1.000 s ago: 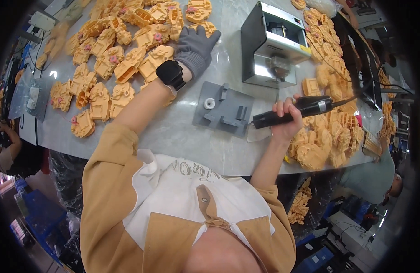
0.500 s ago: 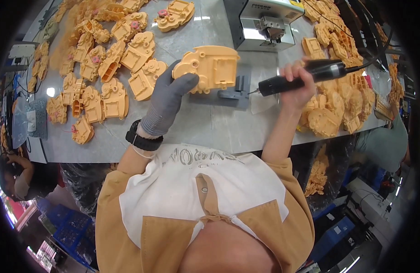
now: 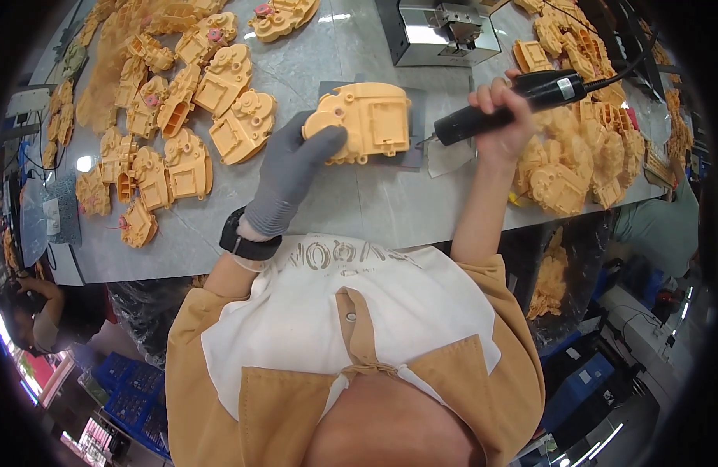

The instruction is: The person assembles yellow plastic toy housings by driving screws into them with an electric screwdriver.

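Note:
In a grey knit glove, my left hand point(image 3: 300, 159) grips the left end of an orange plastic housing point(image 3: 363, 123), thumb across its front. The housing is held up over the table, its rectangular recess facing me. My bare right hand point(image 3: 503, 117) is wrapped round a black electric screwdriver point(image 3: 510, 105), which lies nearly level with its thin bit point(image 3: 427, 142) pointing left. A gap separates the bit from the housing's right side. Behind the housing, a dark grey fixture point(image 3: 416, 109) is mostly hidden.
Several orange housings point(image 3: 189, 165) cover the table's left. More are heaped at the right point(image 3: 565, 179). A silver-and-black machine point(image 3: 444, 35) stands at the back middle. The screwdriver's cable point(image 3: 623, 76) runs to the upper right. Other people are at the far left and right.
The view has shifted slightly. The housing has turned a little and now hides more of the fixture. My right hand with the screwdriver has shifted slightly left. Both grips stay the same.

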`<state>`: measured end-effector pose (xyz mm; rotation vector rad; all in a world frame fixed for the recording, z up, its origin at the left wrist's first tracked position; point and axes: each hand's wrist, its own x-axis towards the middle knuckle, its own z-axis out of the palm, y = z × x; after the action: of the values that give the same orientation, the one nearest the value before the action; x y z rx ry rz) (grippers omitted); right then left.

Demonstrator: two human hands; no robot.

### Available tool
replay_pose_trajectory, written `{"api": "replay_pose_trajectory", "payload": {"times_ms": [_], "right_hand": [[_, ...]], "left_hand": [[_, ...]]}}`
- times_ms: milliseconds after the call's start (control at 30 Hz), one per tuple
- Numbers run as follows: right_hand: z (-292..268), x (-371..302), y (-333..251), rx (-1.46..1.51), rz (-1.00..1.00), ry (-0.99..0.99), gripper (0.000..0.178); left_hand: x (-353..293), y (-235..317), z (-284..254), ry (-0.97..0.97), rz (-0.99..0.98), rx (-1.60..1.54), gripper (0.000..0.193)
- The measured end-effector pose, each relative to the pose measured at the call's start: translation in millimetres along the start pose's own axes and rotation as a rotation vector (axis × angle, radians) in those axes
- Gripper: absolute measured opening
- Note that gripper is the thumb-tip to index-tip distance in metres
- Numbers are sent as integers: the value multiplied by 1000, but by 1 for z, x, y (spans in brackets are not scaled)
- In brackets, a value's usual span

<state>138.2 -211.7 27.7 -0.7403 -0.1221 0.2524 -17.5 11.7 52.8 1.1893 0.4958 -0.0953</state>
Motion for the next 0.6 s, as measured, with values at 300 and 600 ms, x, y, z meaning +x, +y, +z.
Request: {"api": "replay_pose_trajectory", "payload": {"times_ms": [300, 600], "right_hand": [[-1, -1, 0, 10, 10, 15, 31], [-4, 3, -2, -3, -8, 21, 32]], "left_hand": [[23, -11, 1, 154, 413, 947, 52], [22, 19, 19, 83, 1084, 1268, 69]]}}
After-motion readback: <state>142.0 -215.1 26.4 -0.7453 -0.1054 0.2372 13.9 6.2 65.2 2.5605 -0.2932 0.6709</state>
